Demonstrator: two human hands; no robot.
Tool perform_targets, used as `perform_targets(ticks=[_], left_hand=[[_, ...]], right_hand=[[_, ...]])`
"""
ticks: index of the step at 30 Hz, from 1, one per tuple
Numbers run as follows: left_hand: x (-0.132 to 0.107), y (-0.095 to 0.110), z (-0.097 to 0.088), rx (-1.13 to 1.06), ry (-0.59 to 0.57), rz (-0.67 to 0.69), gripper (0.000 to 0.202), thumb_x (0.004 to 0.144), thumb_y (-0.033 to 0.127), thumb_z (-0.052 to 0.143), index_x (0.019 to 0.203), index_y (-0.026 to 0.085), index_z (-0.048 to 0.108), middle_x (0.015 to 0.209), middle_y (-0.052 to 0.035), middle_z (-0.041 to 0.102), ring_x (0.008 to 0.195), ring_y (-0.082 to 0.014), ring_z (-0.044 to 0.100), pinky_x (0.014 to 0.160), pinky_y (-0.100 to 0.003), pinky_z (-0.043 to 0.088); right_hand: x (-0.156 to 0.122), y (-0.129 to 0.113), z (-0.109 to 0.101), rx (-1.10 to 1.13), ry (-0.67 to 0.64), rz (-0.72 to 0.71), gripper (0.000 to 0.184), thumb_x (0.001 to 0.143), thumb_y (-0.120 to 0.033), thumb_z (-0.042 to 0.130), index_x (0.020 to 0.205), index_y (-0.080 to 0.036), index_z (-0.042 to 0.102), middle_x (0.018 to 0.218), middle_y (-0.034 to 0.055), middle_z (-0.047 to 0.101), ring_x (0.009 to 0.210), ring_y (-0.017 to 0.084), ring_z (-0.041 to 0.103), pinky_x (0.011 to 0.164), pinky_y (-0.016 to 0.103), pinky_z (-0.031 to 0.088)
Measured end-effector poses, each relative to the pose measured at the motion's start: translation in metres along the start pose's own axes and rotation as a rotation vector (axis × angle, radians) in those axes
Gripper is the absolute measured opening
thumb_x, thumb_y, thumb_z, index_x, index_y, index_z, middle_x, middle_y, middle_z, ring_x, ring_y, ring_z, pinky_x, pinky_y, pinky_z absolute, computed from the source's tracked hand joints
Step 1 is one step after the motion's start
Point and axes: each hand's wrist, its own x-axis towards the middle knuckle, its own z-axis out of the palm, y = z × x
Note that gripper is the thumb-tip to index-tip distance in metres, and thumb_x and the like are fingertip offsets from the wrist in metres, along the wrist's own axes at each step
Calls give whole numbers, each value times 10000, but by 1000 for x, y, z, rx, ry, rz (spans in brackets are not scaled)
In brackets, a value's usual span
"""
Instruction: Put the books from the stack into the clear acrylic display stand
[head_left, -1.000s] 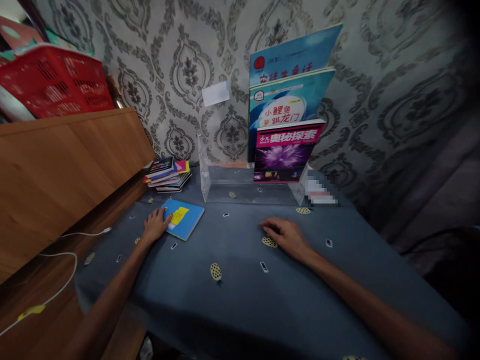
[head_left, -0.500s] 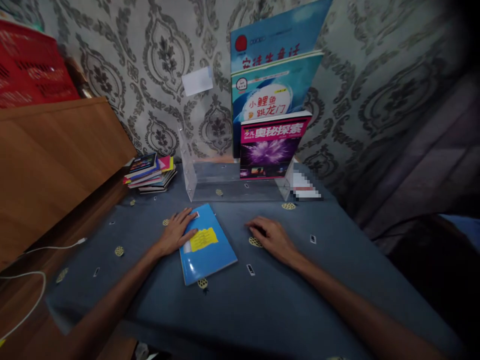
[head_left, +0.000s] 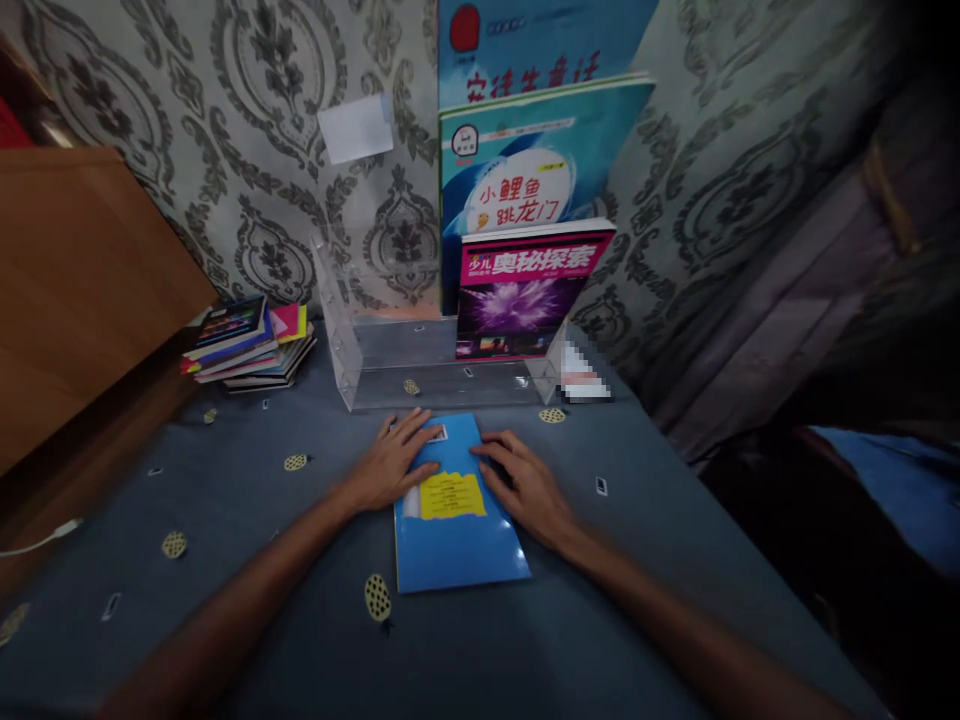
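A blue book [head_left: 465, 550] with a yellow text patch lies flat on the cloth-covered table, between my two hands. My left hand [head_left: 394, 462] rests on its upper left part, fingers spread and lying flat. On the opposite side, my right hand [head_left: 525, 490] touches the book's right edge; its fingers are slightly bent and apart from the thumb. Behind the book stands a clear acrylic rack [head_left: 341, 350]. Upright in the rack are a purple-and-pink book [head_left: 517, 300], a teal book [head_left: 517, 190] and a taller blue book [head_left: 540, 50], one behind another.
A stack of books [head_left: 247, 345] sits at the table's back left, beside a wooden cabinet [head_left: 90, 290]. A blurred-out white item [head_left: 581, 375] lies right of the rack. A white cable [head_left: 45, 540] reaches in from the left. Patterned wall covering with a white paper [head_left: 356, 130] rises behind.
The blue book has turned straighter and shifted right. My left hand moved right with it, and my right hand came against its right edge. The camera view has shifted too.
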Motion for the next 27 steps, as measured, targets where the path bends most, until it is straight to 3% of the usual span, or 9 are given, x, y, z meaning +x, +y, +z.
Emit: perform_targets(ticks=[2,5,8,11,17,22,27], left_hand=[[-1,1,2,23,131,-54,467,1029,446,406,1421,198,457,1555,-139,417,1455,-294,355,1183,-559,302],[-5,-2,4,9,325,-175,331,1032,319,395,1290,174,542,1284,-138,608,1205,-281,559,1037,-501,463],[-8,-6,7,-101,412,-230,274,1015,207,386,1229,178,554,1060,-93,654,1013,-242,602,917,-438,520],[-10,-10,10,-217,466,-245,307,995,145,364,1253,181,526,1030,-76,659,1002,-219,611,915,-411,523],[-12,-13,8,-317,483,-335,380,995,156,336,1355,208,444,1058,-67,691,928,-173,677,851,-348,559],[-11,-11,4,-192,448,-317,390,988,143,348,1363,210,432,1074,-66,709,964,-185,698,852,-350,570],[-9,-8,4,-59,427,-300,343,996,151,380,1325,214,454,1075,-59,717,977,-194,705,844,-339,573]], right_hand=[[-2,2,0,-59,14,-21,249,958,-216,482,1120,-213,672,1163,127,657,1059,266,659,877,454,581],[3,-2,1,-159,3,-104,241,967,-200,490,1132,-204,665,1227,138,660,1138,301,628,919,522,557],[20,-15,8,-172,-94,-232,260,974,-165,474,1158,-185,657,1231,135,677,1181,298,613,948,524,549],[44,-33,25,-144,-217,-328,288,965,-135,468,1190,-153,647,1258,146,672,1231,283,595,1023,516,519],[72,-52,51,-100,-464,-368,319,963,-115,448,1231,-93,620,1339,195,623,1329,289,535,1139,515,427],[72,-45,49,-58,-456,-300,415,981,-242,522,1387,-156,517,1427,171,576,1390,290,480,1167,564,375],[66,-32,39,-126,-444,-238,498,976,-316,560,1405,-69,505,1476,226,516,1433,316,420,1203,547,320]])
